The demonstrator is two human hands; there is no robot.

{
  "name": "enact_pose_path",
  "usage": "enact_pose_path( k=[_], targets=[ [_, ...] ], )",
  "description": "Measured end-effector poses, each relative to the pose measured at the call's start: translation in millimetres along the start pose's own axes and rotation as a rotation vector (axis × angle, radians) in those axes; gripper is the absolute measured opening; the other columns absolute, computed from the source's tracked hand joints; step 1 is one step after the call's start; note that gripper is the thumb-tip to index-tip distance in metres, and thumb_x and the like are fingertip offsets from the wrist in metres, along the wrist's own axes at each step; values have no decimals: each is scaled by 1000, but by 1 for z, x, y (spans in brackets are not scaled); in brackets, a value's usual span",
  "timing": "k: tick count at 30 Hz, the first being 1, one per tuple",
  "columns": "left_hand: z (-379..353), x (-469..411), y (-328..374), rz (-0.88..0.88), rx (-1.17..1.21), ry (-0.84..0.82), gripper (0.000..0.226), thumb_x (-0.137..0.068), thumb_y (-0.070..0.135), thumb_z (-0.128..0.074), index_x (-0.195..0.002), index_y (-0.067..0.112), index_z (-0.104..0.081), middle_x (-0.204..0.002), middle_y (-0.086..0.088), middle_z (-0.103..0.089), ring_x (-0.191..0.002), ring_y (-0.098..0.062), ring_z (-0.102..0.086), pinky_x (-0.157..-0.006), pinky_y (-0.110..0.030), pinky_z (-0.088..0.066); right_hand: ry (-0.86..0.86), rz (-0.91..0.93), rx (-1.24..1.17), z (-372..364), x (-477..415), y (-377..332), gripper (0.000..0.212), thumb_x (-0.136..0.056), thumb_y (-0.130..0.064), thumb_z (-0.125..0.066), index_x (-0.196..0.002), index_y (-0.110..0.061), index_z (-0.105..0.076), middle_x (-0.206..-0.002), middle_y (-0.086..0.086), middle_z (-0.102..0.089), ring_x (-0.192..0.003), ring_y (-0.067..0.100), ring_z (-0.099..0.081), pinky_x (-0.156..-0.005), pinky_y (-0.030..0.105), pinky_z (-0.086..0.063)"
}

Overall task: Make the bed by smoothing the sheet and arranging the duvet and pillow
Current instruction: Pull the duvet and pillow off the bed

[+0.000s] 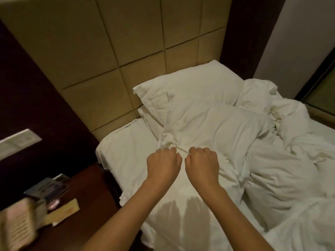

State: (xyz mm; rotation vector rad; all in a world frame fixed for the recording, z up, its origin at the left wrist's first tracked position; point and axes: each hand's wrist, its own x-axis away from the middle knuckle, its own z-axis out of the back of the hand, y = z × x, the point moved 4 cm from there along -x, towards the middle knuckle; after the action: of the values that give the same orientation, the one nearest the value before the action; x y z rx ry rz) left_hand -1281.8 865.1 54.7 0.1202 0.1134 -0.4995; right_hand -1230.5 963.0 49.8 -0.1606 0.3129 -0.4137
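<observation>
Both grips, left hand point(163, 163) and right hand point(202, 163), pinching bunched duvet point(213, 127) fabric near the bed's point(116, 153) head-end corner. Handling soft, light, floppy; gripping along its hem, hands wider apart, likely working better.

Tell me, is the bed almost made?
Not yet. Nothing looks finished. Right now the left hand and right hand are both closed on a bunched edge of white fabric just below the pillow, which sits askew by the headboard. The duvet is heaped on the right, and the sheet is wrinkled.
</observation>
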Motion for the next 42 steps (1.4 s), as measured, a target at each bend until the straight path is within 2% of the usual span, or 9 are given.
enact_pose_path(
  k=[6, 9, 12, 18, 24, 27, 30, 34, 42],
  targets=[
    [64, 101, -50, 271, -88, 52, 34, -100, 37, -34, -101, 22, -64, -91, 2, -66, -78, -19, -62, -65, -31, -51, -80, 367, -119, 57, 64, -81, 12, -89, -18, -55, -83, -12, -64, -78, 6, -68, -79, 29, -61, -73, 38, -41],
    [106, 152, -78, 404, -162, 51, 33, -101, 38, -33, -100, 22, -62, -89, 1, -64, -78, -18, -60, -61, -28, -45, -178, 586, -174, 81, 98, -128, 24, -99, -26, -37, -98, -14, -58, -100, 6, -66, -99, 28, -56, -84, 37, -34],
    [145, 208, -109, 562, -173, 51, 29, -100, 37, -37, -100, 20, -60, -94, -2, -65, -86, -21, -61, -63, -31, -42, -226, 756, -201, 106, 137, -179, 25, -100, -28, -35, -103, -16, -56, -106, 6, -64, -101, 27, -54, -78, 35, -30],
    [201, 347, -169, 889, -225, 103, 35, -102, 37, -34, -109, 18, -63, -105, -5, -66, -94, -25, -62, -67, -31, -41, -159, 1061, -359, 156, 229, -281, 15, -93, -18, -51, -92, -9, -63, -91, 12, -67, -91, 34, -60, -71, 36, -32],
    [222, 505, -196, 1245, -171, 69, 32, -101, 42, -39, -106, 21, -63, -103, -3, -68, -93, -25, -63, -82, -32, -51, -163, 1338, -394, 209, 352, -362, 20, -98, -22, -42, -107, -12, -58, -106, 8, -63, -102, 29, -55, -82, 37, -37],
    [233, 585, -201, 1374, -206, 53, 30, -101, 40, -40, -110, 20, -61, -98, -1, -66, -85, -20, -62, -79, -31, -52, -169, 1423, -415, 225, 423, -389, 23, -101, -24, -38, -106, -13, -58, -103, 5, -63, -90, 22, -51, -81, 34, -37],
    [250, 672, -199, 1478, -231, 87, 34, -102, 35, -34, -108, 18, -63, -98, -2, -67, -81, -20, -59, -67, -28, -41, -215, 1495, -422, 234, 496, -405, 23, -101, -24, -37, -100, -13, -57, -95, 4, -62, -80, 18, -46, -73, 30, -33],
    [269, 780, -186, 1608, -269, 171, 36, -101, 34, -32, -105, 17, -64, -102, -5, -68, -92, -26, -62, -68, -28, -37, -273, 1618, -414, 233, 592, -411, 22, -101, -23, -37, -94, -14, -56, -91, 3, -63, -76, 18, -45, -71, 29, -34],
    [293, 947, -143, 1787, -366, 231, 36, -101, 34, -33, -97, 16, -64, -94, -4, -67, -83, -24, -61, -66, -27, -36, -337, 1844, -416, 253, 757, -411, 25, -100, -25, -35, -95, -13, -56, -93, 4, -64, -84, 24, -54, -71, 32, -34]
  ],
)
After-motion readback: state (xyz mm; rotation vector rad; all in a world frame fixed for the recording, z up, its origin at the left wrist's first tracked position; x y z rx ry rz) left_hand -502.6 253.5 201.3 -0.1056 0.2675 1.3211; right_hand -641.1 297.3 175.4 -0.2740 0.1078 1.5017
